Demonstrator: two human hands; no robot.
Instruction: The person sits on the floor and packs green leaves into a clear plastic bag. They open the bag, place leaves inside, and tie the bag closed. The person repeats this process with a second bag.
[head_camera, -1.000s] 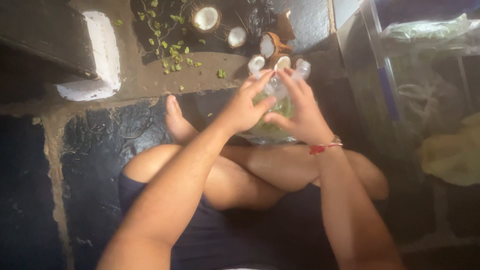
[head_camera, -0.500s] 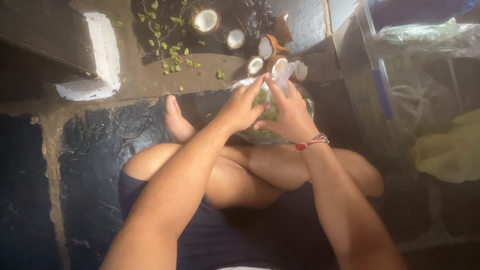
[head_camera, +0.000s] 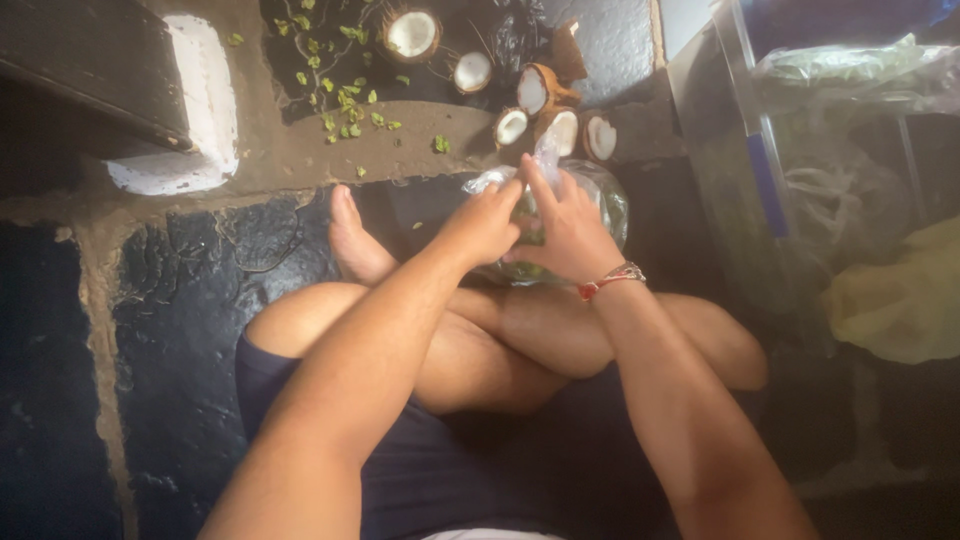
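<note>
The clear plastic bag of green leaves now sits lower than a second ago, its twisted neck drawn shorter; the closing of the bag looks further along. It rests on the dark stone floor before the crossed legs, glossy, crinkled and bulging. The left hand presses its side, fingers together, and the right hand pinches the thin neck. Just beyond both hands lie split coconut halves, white inside, husky brown outside. Left of those, small loose leaves are scattered.

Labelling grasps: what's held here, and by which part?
Both hands, left hand and right hand, hold the clear plastic bag of greens by its gathered top.
</note>
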